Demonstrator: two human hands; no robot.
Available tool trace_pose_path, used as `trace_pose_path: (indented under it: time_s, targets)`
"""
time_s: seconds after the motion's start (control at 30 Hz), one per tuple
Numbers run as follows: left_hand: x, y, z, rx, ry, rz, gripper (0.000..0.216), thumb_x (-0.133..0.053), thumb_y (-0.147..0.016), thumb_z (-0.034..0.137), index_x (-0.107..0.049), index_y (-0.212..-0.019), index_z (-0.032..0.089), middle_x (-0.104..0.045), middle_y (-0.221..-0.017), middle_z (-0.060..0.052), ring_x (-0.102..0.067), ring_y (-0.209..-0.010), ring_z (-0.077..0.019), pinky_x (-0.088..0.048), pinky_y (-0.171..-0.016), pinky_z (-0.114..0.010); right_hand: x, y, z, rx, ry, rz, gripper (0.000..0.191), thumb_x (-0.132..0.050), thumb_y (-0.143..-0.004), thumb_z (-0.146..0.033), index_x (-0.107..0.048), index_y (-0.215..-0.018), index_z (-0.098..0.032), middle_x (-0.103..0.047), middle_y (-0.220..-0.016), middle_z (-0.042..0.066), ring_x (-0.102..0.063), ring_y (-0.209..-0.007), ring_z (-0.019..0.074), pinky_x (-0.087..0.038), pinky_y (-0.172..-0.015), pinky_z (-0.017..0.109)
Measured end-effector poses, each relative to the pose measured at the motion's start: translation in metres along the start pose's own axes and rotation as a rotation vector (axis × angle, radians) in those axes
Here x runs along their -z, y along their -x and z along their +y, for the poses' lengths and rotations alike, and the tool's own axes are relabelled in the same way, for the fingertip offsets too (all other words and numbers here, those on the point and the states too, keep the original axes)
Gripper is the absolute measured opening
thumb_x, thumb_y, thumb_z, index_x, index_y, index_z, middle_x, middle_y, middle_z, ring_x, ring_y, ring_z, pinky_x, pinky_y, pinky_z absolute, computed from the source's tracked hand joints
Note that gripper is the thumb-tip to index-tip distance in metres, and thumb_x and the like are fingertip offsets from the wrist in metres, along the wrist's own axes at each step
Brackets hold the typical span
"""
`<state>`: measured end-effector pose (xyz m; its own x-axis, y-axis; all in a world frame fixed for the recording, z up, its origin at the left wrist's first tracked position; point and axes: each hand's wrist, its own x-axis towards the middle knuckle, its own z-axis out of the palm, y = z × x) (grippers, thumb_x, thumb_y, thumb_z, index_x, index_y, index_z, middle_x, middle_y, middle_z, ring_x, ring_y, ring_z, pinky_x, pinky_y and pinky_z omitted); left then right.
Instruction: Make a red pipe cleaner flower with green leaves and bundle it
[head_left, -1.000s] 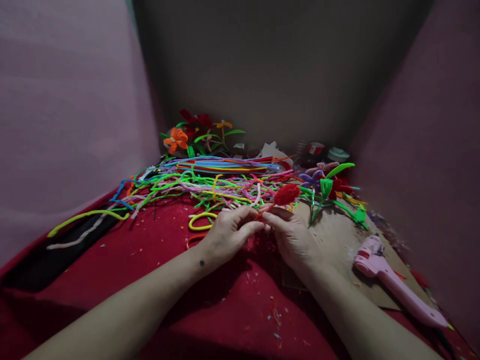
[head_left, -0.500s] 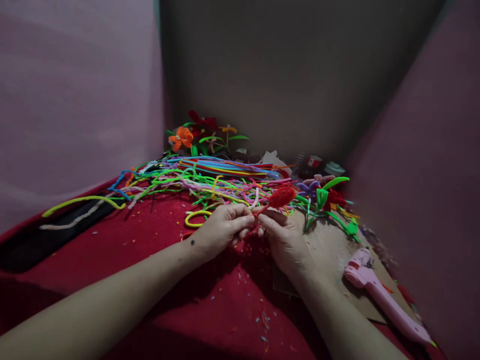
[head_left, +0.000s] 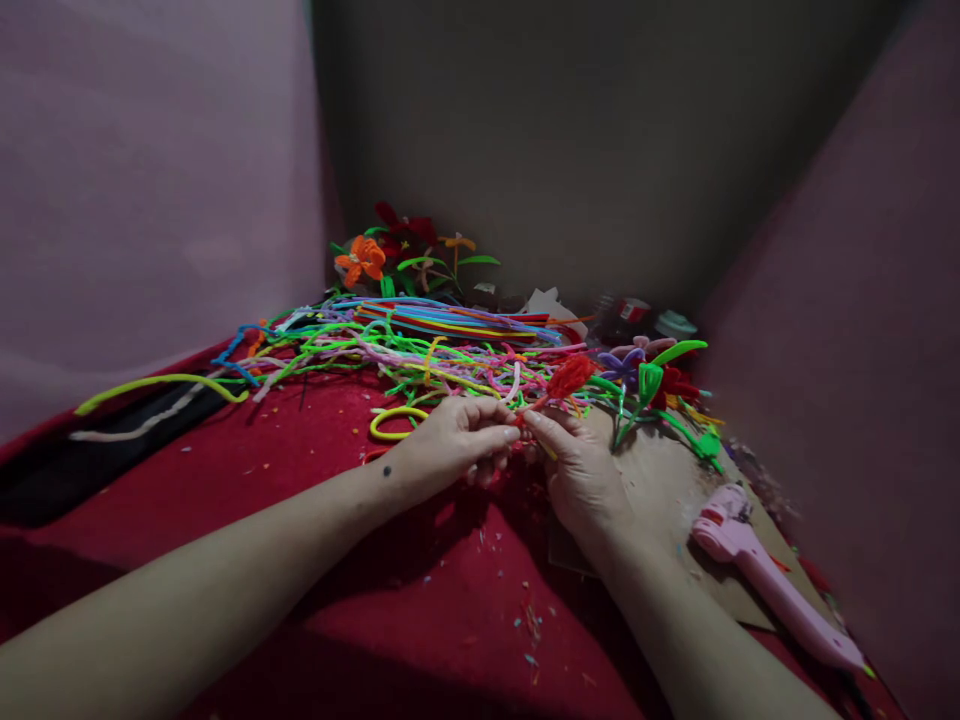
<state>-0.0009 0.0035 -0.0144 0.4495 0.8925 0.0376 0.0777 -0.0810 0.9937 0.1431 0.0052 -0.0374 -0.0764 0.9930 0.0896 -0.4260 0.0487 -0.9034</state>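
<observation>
Leaning up and to the right, the red fuzzy bud [head_left: 572, 377] sits just above two sets of fingertips, right in the middle of things! Its thin red stem [head_left: 531, 405] runs down into the pinch, and that's the weak spot, I'd say: twist too hard and the wire could kink, or the head could work loose. The left hand [head_left: 469, 440] is closed in on the stem, thumb against forefinger; the right hand [head_left: 583, 468] pinches it just beside. So tight together, those fingers hide the join, and a crooked wrap could slip by unnoticed.

Right behind, oh, the heap of pipe cleaners [head_left: 450, 358]! Its loose ends look ready to snag that fuzz if the hands dip. On the right, the green bud [head_left: 649, 383] stands near enough to get knocked by a sideways swing.

Further out, the pink glue gun [head_left: 776, 580] lies across the cardboard [head_left: 660, 485], near the right forearm. An elbow drifting outward might shove it; whether it's hot, I can't tell. And those scraps [head_left: 529, 622] on the red-covered table [head_left: 289, 460]? They could cling to any fuzzy piece set down there.
</observation>
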Motion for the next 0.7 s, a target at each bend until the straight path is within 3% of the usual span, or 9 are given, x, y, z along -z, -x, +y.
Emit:
trace_pose_path:
  time_s: [0.17,0.3,0.5,0.7]
  targets:
    - [-0.0079,0.0016,-0.0049,-0.212,-0.418,0.212,0.014,-0.046,-0.078,0.021,-0.052,-0.067,0.015,-0.044,-0.053,0.006,-0.038,-0.048,-0.0063,-0.031,-0.049,-0.019,-0.0045,0.0035,-0.0004,0.053,0.135,0.072,0.01,-0.069,-0.065,-0.026,-0.068,-0.067,-0.017,-0.059,-0.064,-0.002,-0.047,-0.058,0.0104,-0.036,-0.055,0.024]
    - [-0.0092,0.0021,-0.0054,-0.232,-0.548,0.251,0.014,-0.043,-0.076,0.016,-0.052,-0.065,0.016,-0.042,-0.054,0.006,-0.038,-0.051,-0.0073,-0.031,-0.051,-0.02,-0.0055,0.0051,0.0006,0.05,0.17,0.085,0.011,-0.069,-0.065,-0.027,-0.068,-0.068,-0.017,-0.06,-0.065,-0.002,-0.048,-0.059,0.0108,-0.036,-0.056,0.024]
    - [-0.0078,0.0035,-0.0043,-0.157,-0.436,0.211,0.014,-0.04,-0.073,0.013,-0.052,-0.066,0.016,-0.041,-0.051,0.007,-0.036,-0.046,-0.0064,-0.029,-0.046,-0.019,-0.0036,0.006,0.0044,0.046,0.142,0.066,0.011,-0.069,-0.065,-0.028,-0.068,-0.068,-0.017,-0.059,-0.064,-0.002,-0.047,-0.057,0.0098,-0.036,-0.054,0.023]
    - [-0.0088,0.0024,-0.0011,-0.065,-0.213,0.139,0.012,-0.041,-0.066,0.009,-0.05,-0.065,0.017,-0.044,-0.048,0.008,-0.036,-0.04,-0.0051,-0.03,-0.041,-0.017,-0.0083,0.0067,-0.0016,-0.008,0.058,0.101,0.011,-0.07,-0.06,-0.026,-0.065,-0.062,-0.016,-0.052,-0.051,-0.005,-0.044,-0.049,0.0095,-0.036,-0.051,0.024]
